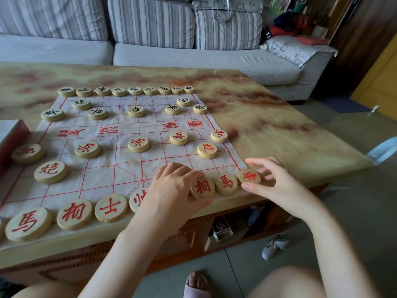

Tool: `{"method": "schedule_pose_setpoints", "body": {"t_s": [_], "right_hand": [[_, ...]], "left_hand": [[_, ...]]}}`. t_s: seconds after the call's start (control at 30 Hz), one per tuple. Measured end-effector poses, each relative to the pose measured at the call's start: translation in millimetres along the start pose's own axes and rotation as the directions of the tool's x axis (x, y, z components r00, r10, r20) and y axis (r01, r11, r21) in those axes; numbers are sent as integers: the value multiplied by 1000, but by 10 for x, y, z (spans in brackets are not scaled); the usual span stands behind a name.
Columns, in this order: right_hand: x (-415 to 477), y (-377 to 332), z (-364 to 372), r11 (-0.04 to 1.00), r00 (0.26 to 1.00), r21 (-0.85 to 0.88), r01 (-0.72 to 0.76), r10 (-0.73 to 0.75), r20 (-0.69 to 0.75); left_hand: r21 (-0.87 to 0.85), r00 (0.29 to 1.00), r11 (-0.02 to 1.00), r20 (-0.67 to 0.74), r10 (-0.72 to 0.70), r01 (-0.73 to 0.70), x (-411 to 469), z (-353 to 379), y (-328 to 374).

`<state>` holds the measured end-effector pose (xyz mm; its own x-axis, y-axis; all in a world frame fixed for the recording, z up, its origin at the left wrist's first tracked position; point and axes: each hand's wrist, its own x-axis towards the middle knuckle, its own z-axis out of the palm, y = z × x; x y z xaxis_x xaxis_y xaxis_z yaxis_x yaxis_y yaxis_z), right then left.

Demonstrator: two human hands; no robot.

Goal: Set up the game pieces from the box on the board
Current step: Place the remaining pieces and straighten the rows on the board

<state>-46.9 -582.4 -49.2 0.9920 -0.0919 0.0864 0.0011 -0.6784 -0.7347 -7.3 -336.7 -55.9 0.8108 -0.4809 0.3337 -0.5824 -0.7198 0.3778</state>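
A white cloth board (120, 164) with red grid lines lies on the marbled table. Round wooden pieces stand on it: black-lettered ones along the far row (135, 90), red-lettered ones along the near row (75, 214). My left hand (174, 190) lies over the middle of the near row; its thumb and fingers curl round a red-lettered piece (203, 188), and it hides part of a neighbouring piece. My right hand (272, 183) pinches the red-lettered corner piece (249, 177) at the board's near right corner. Another red piece (226, 183) sits between the two.
The box (10, 134) shows at the left edge of the table (279, 130). A striped grey sofa (193, 57) runs behind the table. Below the table's near edge is a shelf with small items (221, 231); a white object (274, 246) lies on the floor.
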Motion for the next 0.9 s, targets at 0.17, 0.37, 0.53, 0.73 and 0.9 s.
{"method": "schedule_pose_setpoints", "body": {"t_s": [0.17, 0.37, 0.53, 0.73, 0.9], "right_hand": [[33, 28, 9, 1000, 999, -15, -9, 9, -37], [-37, 7, -43, 1000, 997, -7, 2, -1, 80], [-14, -24, 11, 999, 998, -42, 0, 2, 59], [2, 18, -9, 995, 998, -97, 10, -4, 64], [-5, 24, -17, 995, 996, -99, 14, -6, 89]], "left_hand": [[0, 1000, 1000, -7, 3, -3, 2, -1, 5], [-4, 1000, 1000, 3, 3, -3, -1, 0, 6], [-5, 1000, 1000, 3, 0, 0, -2, -5, 9], [1, 1000, 1000, 5, 2, -2, -4, -10, 9], [0, 1000, 1000, 13, 1, -1, -4, -11, 9]]}}
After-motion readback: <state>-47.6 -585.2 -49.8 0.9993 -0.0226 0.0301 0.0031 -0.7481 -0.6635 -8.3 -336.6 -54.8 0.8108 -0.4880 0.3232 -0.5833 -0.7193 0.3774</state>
